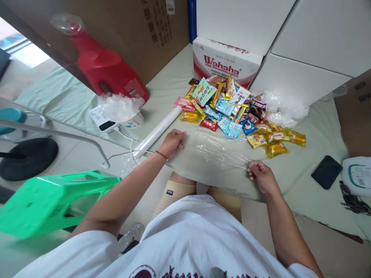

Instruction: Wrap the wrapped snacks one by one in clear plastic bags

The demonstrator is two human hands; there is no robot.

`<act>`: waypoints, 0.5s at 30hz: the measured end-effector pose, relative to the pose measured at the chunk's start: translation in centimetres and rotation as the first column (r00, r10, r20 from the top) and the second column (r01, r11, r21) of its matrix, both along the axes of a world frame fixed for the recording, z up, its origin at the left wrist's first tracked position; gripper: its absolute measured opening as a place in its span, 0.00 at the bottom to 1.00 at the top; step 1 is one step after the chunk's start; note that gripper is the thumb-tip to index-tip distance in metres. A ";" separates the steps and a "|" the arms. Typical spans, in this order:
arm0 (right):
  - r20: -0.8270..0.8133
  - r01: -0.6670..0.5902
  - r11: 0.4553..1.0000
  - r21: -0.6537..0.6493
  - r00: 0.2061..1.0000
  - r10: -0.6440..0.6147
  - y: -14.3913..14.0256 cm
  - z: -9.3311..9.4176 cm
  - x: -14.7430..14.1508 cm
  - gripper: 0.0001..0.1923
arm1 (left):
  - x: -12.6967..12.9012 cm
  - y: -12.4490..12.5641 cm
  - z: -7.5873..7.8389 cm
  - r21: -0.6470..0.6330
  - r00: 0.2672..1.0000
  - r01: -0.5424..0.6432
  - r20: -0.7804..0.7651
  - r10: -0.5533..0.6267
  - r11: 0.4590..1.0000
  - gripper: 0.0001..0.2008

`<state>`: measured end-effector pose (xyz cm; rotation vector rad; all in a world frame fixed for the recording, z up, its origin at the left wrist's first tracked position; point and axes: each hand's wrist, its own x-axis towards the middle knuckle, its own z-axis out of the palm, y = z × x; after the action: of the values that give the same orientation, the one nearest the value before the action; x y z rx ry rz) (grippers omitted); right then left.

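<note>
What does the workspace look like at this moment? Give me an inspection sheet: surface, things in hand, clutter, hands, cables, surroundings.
Surface: pale green sheet spread over the work area.
Things in hand: clear plastic film stretched flat between both hands; its roll lies to the left.
Clutter: snack packets heaped behind the film; crumpled clear bags; black phone.
Hands: left hand pressed on the film near the roll; right hand pinching the film's edge.
Cables: white cable running from a white device; dark cord bundle at the right.
Surroundings: Wahaha carton, white boxes, red jug, green stool.
</note>
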<state>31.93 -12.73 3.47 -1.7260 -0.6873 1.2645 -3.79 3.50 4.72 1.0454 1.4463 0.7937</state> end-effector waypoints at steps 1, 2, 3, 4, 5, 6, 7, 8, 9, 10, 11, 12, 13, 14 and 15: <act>-0.004 -0.005 1.000 0.000 1.000 0.005 -0.1 -0.1 -0.1 0.27 | -0.1 -0.8 0.4 0.218 0.995 -0.008 -0.095 0.030 0.976 0.12; -0.010 -0.012 1.000 0.001 1.000 0.012 -0.1 -0.2 -0.2 0.27 | 0.1 -1.7 0.7 0.420 0.981 0.063 -0.191 0.020 0.905 0.14; -0.017 -0.019 1.000 0.001 1.000 0.019 0.0 -0.2 -0.3 0.27 | 0.3 -2.7 1.1 0.568 0.956 0.206 -0.289 -0.042 0.797 0.17; -0.024 -0.023 1.000 0.000 0.999 0.023 0.0 -0.3 -0.4 0.27 | 0.8 -3.7 1.3 0.647 0.907 0.388 -0.394 -0.148 0.656 0.21; -0.029 -0.023 1.000 -0.001 0.999 0.023 0.1 -0.3 -0.5 0.27 | 1.3 -4.6 1.3 0.663 0.824 0.562 -0.503 -0.261 0.494 0.25; -0.031 -0.018 1.000 -0.003 0.999 0.018 0.2 -0.3 -0.5 0.27 | 1.9 -5.4 1.0 0.637 0.720 0.694 -0.601 -0.346 0.336 0.30; -0.032 -0.012 1.000 -0.004 0.999 0.012 0.4 -0.3 -0.5 0.27 | 2.5 -6.0 0.5 0.592 0.621 0.779 -0.680 -0.389 0.208 0.33; -0.032 -0.006 1.000 -0.005 0.999 0.006 0.5 -0.3 -0.4 0.28 | 3.0 -6.4 -0.2 0.544 0.546 0.829 -0.739 -0.394 0.127 0.33; -0.032 -0.005 1.000 -0.007 0.999 0.005 0.6 -0.2 -0.3 0.28 | 3.3 -6.7 -1.1 0.507 0.500 0.857 -0.777 -0.382 0.090 0.29; -0.028 -0.007 1.000 -0.009 1.000 0.007 0.6 -0.2 0.0 0.28 | 3.5 -6.7 -2.0 0.482 0.477 0.872 -0.798 -0.370 0.086 0.23; -0.023 -0.015 1.000 -0.013 1.000 0.014 0.7 -0.1 0.3 0.28 | 3.4 -6.7 -2.9 0.469 0.470 0.877 -0.802 -0.367 0.098 0.17; -0.016 -0.024 1.000 -0.017 1.000 0.024 0.8 0.0 0.7 0.28 | 3.1 -6.5 -3.5 0.467 0.473 0.877 -0.796 -0.378 0.112 0.14; -0.009 -0.032 0.999 -0.020 0.999 0.032 0.8 0.1 1.1 0.28 | 2.6 -6.3 -4.0 0.473 0.480 0.872 -0.781 -0.401 0.122 0.13; -0.002 -0.038 0.999 -0.023 0.999 0.038 0.9 0.2 1.6 0.29 | 2.0 -6.1 -4.2 0.487 0.490 0.864 -0.760 -0.427 0.127 0.14; 0.005 -0.042 0.999 -0.024 0.999 0.043 0.9 0.3 2.1 0.29 | 1.2 -6.0 -4.1 0.503 0.503 0.854 -0.737 -0.451 0.130 0.15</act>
<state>34.02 -11.84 3.75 -1.7433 -0.7178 1.3027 -2.56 -2.47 0.63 2.5990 0.5492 0.5310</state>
